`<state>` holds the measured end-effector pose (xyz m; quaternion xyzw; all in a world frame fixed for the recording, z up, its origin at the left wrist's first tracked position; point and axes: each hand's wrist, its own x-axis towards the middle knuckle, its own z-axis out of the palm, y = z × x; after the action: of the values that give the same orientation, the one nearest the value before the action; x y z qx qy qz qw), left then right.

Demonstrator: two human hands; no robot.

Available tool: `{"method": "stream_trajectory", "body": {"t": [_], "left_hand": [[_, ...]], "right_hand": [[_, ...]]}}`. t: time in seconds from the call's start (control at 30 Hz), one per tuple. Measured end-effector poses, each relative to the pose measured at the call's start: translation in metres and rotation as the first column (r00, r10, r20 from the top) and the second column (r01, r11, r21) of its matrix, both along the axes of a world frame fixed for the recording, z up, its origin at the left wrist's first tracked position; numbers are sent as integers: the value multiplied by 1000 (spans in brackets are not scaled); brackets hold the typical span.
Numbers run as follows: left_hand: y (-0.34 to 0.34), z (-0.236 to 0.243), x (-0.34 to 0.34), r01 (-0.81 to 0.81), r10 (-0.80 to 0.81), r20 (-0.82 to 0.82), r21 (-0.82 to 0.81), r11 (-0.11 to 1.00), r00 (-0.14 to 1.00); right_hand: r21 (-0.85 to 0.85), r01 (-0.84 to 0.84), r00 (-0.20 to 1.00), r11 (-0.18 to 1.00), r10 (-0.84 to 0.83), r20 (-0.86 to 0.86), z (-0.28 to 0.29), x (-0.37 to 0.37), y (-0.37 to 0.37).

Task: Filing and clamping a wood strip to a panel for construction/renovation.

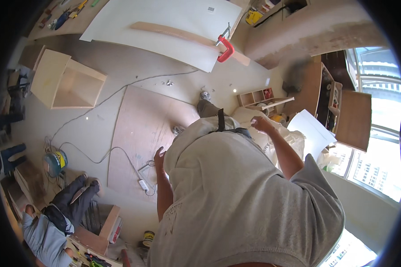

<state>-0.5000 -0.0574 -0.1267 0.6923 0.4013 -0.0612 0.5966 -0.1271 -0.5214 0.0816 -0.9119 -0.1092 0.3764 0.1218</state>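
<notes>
My left hand (159,158) hangs beside my shirt, fingers loosely bent and apart, over a pinkish plywood sheet (138,115) on the floor; a white power strip (143,185) with a cable lies below it. My right hand (263,124) is at my other side with loosely curved fingers and nothing visible in it, near a crumpled cream sack (292,144) and a white sheet (312,129). Ahead, a long wooden strip (173,33) lies on a white board (120,18), with a red C-clamp (225,49) near its end.
A wooden box (49,75) stands left; cables cross the floor to a blue bucket (53,162). A co-worker (47,236) is at lower left near wooden pieces and tools. A small compartment tray (251,97) and wooden cabinets (352,120) stand right, by a window.
</notes>
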Motion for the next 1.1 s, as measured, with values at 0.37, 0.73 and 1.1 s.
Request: {"method": "stream_trajectory", "body": {"t": [0.37,0.73,1.1], "left_hand": [[-27,37,-64,202,-202,-185,-18,979,962],[22,43,-17,233,-234,-93,-20,972,968],[25,70,58,260,-245,-248,30,965,937]], "right_hand": [[86,67,997,994,-64,-31,-13,-24,30],[5,178,983,984,-177,-41,-49,-69,-1],[242,-63,904,968,-48,425,-53,7,-14]]}}
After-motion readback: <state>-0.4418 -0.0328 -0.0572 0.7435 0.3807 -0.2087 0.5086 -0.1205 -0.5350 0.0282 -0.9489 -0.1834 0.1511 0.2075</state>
